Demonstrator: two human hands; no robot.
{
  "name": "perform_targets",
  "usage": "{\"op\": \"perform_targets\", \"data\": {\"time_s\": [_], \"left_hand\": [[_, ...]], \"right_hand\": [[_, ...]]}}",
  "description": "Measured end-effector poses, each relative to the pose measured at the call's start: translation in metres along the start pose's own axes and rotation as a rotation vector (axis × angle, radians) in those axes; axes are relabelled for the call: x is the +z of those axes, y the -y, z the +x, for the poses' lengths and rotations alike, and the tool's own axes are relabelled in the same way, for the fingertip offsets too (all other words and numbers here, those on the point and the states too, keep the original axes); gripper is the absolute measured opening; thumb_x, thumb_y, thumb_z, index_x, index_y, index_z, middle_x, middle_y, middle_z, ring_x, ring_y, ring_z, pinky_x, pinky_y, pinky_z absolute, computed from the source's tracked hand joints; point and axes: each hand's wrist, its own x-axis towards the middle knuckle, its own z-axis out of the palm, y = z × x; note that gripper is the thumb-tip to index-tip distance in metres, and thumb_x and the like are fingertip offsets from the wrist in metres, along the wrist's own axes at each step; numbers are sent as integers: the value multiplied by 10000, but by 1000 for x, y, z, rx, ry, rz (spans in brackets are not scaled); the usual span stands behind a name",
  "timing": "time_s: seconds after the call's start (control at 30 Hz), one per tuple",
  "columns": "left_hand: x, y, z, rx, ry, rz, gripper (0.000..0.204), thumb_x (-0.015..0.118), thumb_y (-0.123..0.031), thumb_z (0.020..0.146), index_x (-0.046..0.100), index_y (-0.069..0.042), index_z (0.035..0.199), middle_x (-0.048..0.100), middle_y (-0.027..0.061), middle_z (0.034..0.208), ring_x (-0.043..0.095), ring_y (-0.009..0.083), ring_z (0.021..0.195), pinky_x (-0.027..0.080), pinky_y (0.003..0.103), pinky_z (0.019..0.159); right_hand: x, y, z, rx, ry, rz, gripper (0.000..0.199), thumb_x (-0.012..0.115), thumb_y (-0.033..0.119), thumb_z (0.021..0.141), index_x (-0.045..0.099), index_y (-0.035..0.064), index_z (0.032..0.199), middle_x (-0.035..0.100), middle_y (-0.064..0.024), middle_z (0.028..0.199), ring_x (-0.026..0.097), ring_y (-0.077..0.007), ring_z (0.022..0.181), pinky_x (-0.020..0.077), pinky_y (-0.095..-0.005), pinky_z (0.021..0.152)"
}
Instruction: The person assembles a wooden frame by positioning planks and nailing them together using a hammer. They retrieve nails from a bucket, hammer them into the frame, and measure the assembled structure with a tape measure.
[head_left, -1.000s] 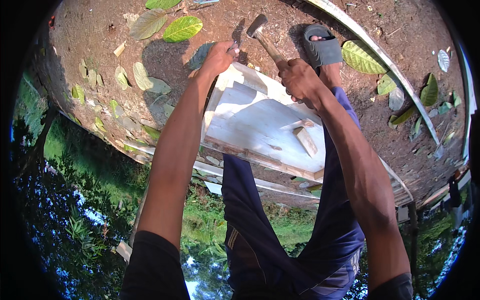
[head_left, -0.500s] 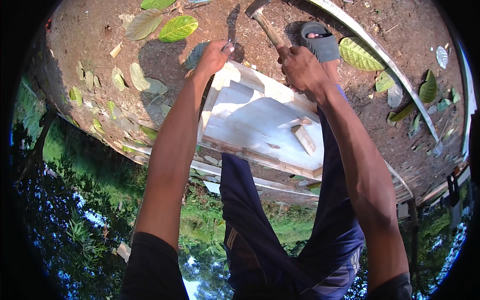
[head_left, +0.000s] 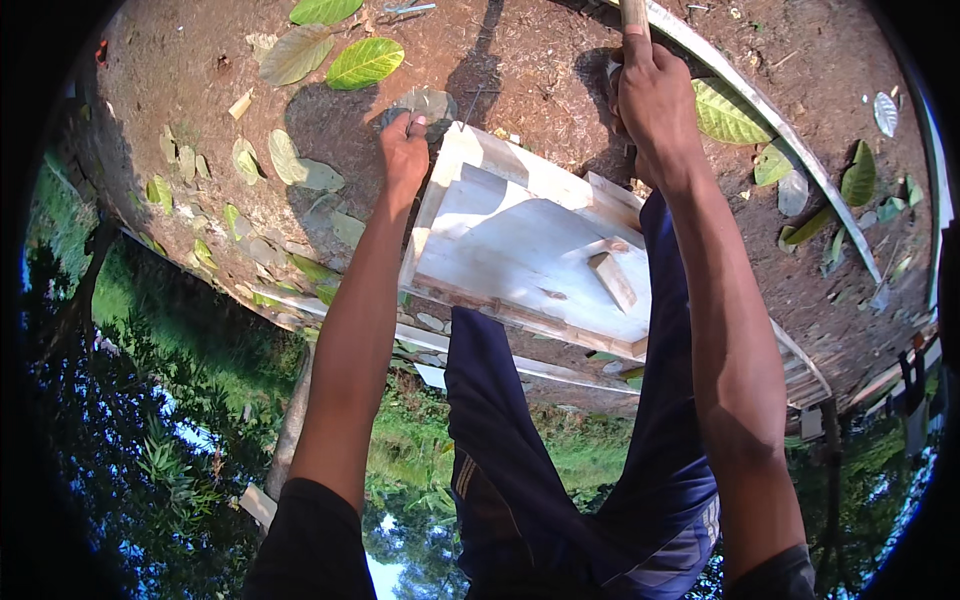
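Observation:
A pale wooden box frame (head_left: 520,240) lies on bare dirt, with a small wooden block (head_left: 612,282) resting on its panel. My left hand (head_left: 405,150) is at the frame's far left corner, fingertips pinched together on what looks like a small nail, too small to see clearly. My right hand (head_left: 655,95) is raised above the frame's far right side and grips a wooden hammer handle (head_left: 633,12). The hammer's head is beyond the top edge of the picture.
Green and dry leaves (head_left: 365,62) lie scattered over the dirt. A curved pale strip (head_left: 770,110) runs along the right. My legs in dark blue shorts (head_left: 520,470) stand by the frame's near edge. Grass and trees (head_left: 150,400) fill the lower left.
My right hand has swung the hammer upward, away from the frame's corner, and its head has left the picture. My left hand has stayed pinched at the corner.

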Motion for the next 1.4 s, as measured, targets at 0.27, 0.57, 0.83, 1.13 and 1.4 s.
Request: {"op": "perform_targets", "data": {"time_s": [0.27,0.57,0.83,1.13,1.4], "left_hand": [[-7,32,-92,-267,122,443,394,818,-302,808,710,-12,1050,734,166,946,706,316,857,522,400,753],[4,43,-95,-219,58,398,316,777,-255,849,689,23,969,662,268,820,639,444,770,462,505,705],[2,70,-105,-245,84,447,435,741,-329,875,678,45,1088,687,281,938,650,463,900,491,510,813],[4,92,-88,-266,253,401,629,694,-442,903,597,31,1305,666,307,1133,625,445,1102,478,506,955],[-23,56,-78,-398,444,371,708,801,-511,764,648,-47,1275,680,227,1221,629,390,1182,498,450,976]], "right_hand": [[46,-79,-33,-157,476,-626,533,362,362,1066,624,-95,1142,640,-371,1103,638,-497,1083,472,-530,963],[18,-19,-13,-86,-122,-45,518,346,390,1080,578,-55,951,628,-214,750,669,-302,685,534,-413,599],[-4,-25,-23,78,25,-223,514,428,456,1069,609,-3,924,505,-41,657,561,-147,575,452,-318,504],[81,-126,-44,-141,425,-698,544,366,390,1067,595,-103,1048,619,-408,1075,636,-523,1009,505,-561,910],[-4,-64,-74,269,90,-64,471,431,518,1067,474,129,806,422,40,590,385,-53,424,315,-239,355]]}}
